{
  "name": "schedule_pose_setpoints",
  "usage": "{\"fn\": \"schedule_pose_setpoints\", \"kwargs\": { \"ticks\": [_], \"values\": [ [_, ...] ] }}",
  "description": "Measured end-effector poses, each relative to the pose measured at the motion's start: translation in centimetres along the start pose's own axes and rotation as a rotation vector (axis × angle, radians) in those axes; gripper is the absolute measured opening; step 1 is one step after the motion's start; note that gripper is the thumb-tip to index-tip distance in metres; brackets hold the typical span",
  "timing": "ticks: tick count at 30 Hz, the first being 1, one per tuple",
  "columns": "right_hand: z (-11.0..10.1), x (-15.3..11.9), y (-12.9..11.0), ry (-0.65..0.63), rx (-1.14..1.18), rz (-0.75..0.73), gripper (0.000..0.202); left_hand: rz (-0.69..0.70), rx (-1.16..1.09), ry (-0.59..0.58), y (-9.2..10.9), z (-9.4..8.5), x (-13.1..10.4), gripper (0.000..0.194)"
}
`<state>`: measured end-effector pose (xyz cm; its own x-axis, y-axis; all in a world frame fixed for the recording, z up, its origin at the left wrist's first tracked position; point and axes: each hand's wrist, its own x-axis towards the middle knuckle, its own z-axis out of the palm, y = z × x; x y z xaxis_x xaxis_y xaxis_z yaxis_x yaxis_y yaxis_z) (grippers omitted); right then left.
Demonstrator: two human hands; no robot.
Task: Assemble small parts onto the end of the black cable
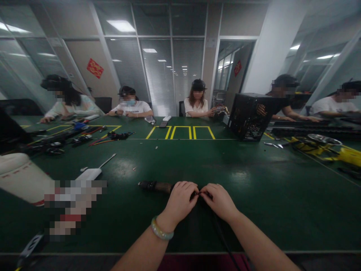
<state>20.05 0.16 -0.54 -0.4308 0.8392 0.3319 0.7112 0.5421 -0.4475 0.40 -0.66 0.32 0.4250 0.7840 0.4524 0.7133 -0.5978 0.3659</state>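
Between left hand [181, 198] and right hand [220, 200], both pinching it, sits a dark piece [199, 193].

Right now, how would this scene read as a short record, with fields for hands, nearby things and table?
Left hand: pinching a small dark piece, too small to identify; bracelet on wrist
Right hand: closed at the same piece
Near right hand: dark cable, running toward near edge
Left of hands: black-ended object, partly hidden
Table: green, yellow markings
Far side: computer case, people
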Motion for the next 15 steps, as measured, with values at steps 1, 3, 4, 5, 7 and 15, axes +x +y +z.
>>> {"fn": "schedule_pose_setpoints", "kwargs": {
  "ticks": [1, 3, 4, 5, 7, 15],
  "values": [
    [0.00, 0.03, 0.02, 0.000, 0.002, 0.004, 0.007, -0.001, 0.006, 0.003, -0.02, 0.03, 0.01, 0.015],
    [0.02, 0.07, 0.06, -0.001, 0.003, 0.013, 0.006, -0.008, 0.017, 0.006, -0.07, 0.10, 0.05, 0.017],
    [0.02, 0.09, 0.07, -0.003, 0.003, 0.017, 0.006, -0.011, 0.021, 0.005, -0.10, 0.13, 0.06, 0.018],
    [0.01, 0.11, 0.09, -0.004, 0.002, 0.019, 0.006, -0.012, 0.025, 0.003, -0.12, 0.15, 0.06, 0.017],
    [-0.01, 0.12, 0.09, -0.004, 0.002, 0.018, 0.006, -0.011, 0.029, -0.002, -0.12, 0.16, 0.04, 0.015],
    [-0.10, 0.11, 0.04, 0.010, -0.006, 0.011, 0.006, 0.001, 0.040, -0.022, 0.01, 0.10, 0.11, 0.014]
  ]
}}
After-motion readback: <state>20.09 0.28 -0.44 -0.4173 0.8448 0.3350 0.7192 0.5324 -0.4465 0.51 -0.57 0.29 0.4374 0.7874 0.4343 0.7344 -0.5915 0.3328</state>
